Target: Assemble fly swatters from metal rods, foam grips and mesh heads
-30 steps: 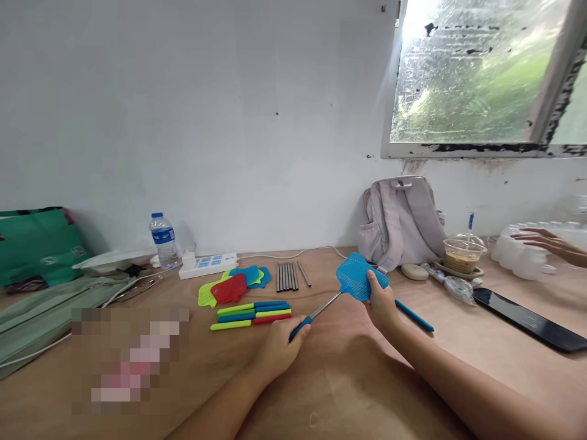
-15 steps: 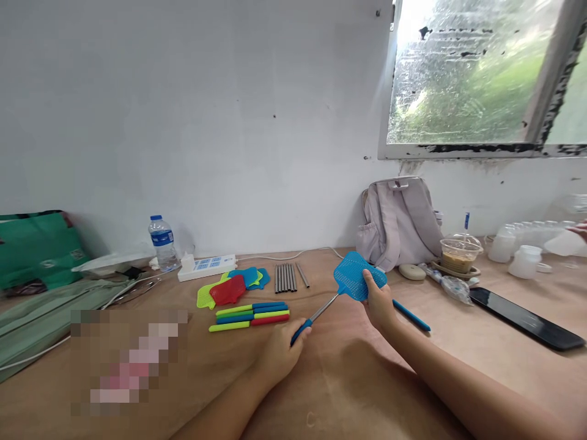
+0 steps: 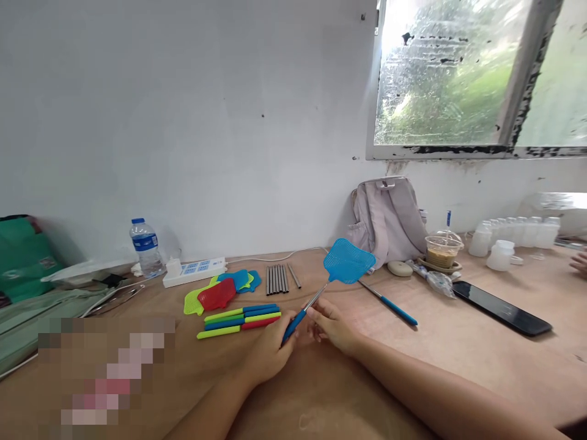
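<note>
A blue fly swatter (image 3: 348,261) with a perforated head and a thin metal shaft is held tilted up above the table. My left hand (image 3: 269,349) is closed round its blue handle. The thumb and fingers of my right hand (image 3: 337,329) close at the handle's upper end, by the shaft. Left of the hands lie several coloured handles (image 3: 224,330) in green, yellow, blue and red. Beyond them are loose swatter heads, with a red one (image 3: 217,295) on top, and a row of metal tubes (image 3: 277,280). A blue handle with a metal rod (image 3: 398,310) lies to the right.
A power strip (image 3: 195,273) and a water bottle (image 3: 147,247) stand by the wall. At the right are a backpack (image 3: 389,214), an iced drink (image 3: 443,250), a dark phone-like slab (image 3: 502,308) and white bottles (image 3: 501,255). Another person's hand (image 3: 578,263) shows at the right edge.
My right hand has let go of the swatter's blue head and slid down to the top of the handle. My left hand keeps its hold. The view has turned slightly right.
</note>
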Tool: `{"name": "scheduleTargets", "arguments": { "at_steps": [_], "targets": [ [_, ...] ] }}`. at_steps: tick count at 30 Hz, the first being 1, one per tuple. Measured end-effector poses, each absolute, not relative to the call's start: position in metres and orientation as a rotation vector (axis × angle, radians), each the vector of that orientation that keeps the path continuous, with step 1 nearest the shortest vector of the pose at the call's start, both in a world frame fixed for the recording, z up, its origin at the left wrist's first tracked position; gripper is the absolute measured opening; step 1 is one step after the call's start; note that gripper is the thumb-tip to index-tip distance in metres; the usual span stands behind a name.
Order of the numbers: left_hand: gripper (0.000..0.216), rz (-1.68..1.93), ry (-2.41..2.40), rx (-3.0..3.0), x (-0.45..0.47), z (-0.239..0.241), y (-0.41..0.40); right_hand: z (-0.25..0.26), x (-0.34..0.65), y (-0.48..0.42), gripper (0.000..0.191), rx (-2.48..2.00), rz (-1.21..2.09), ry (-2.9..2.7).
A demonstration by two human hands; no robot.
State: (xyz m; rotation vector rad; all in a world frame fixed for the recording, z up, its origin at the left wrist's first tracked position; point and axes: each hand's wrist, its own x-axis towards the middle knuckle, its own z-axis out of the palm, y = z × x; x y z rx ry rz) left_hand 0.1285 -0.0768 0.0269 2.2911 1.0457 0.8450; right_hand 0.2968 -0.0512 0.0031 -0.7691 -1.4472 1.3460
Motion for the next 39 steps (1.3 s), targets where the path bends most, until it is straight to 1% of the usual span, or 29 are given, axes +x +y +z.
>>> {"name": "scheduleTargets", "arguments": {
  "at_steps": [3, 5, 8, 11, 14, 18, 21, 24, 28, 31, 33, 35, 39],
  "targets": [
    [0.030, 0.791, 1.030, 2.358, 0.127, 0.024, -0.075, 0.006, 0.313, -0.036, 0.034, -0.798, 1.222, -1.291],
    [0.028, 0.779, 1.058, 2.406, 0.125, 0.022, -0.073, 0.010, 0.330, -0.025, 0.034, -0.866, 1.040, -1.268],
    [0.021, 0.808, 1.124, 2.451, 0.123, 0.022, -0.072, 0.019, 0.366, -0.013, 0.033, -1.085, 0.594, -1.431],
    [0.019, 0.844, 1.179, 2.479, 0.122, 0.022, -0.069, 0.027, 0.404, -0.006, 0.026, -1.312, 0.145, -1.625],
    [0.018, 0.876, 1.257, 2.489, 0.121, 0.021, -0.066, 0.027, 0.432, -0.001, 0.020, -1.511, -0.077, -1.762],
    [0.017, 0.967, 1.367, 2.464, 0.118, 0.022, -0.061, 0.014, 0.452, 0.003, 0.025, -1.701, -0.119, -1.712],
    [0.015, 1.046, 1.475, 2.423, 0.112, 0.023, -0.056, 0.009, 0.458, 0.001, 0.016, -1.656, -0.106, -1.710],
    [0.014, 1.158, 1.573, 2.386, 0.106, 0.024, -0.050, 0.010, 0.451, 0.000, 0.025, -1.582, -0.093, -1.726],
    [0.013, 1.245, 1.661, 2.367, 0.098, 0.022, -0.043, 0.004, 0.408, 0.001, 0.022, -1.479, -0.032, -1.796],
    [0.014, 1.251, 1.691, 2.395, 0.095, 0.020, -0.039, -0.010, 0.357, 0.000, 0.030, -1.319, 0.129, -1.934],
    [0.016, 1.242, 1.717, 2.404, 0.093, 0.019, -0.037, -0.018, 0.327, 0.003, 0.034, -1.234, 0.172, -2.079],
    [0.017, 1.241, 1.749, 2.414, 0.091, 0.020, -0.036, -0.021, 0.306, 0.011, 0.035, -1.305, 0.185, -2.091],
    [0.015, 1.263, 1.836, 2.436, 0.084, 0.021, -0.033, -0.019, 0.289, 0.037, 0.026, -1.492, 0.174, -2.013]
  ]
}}
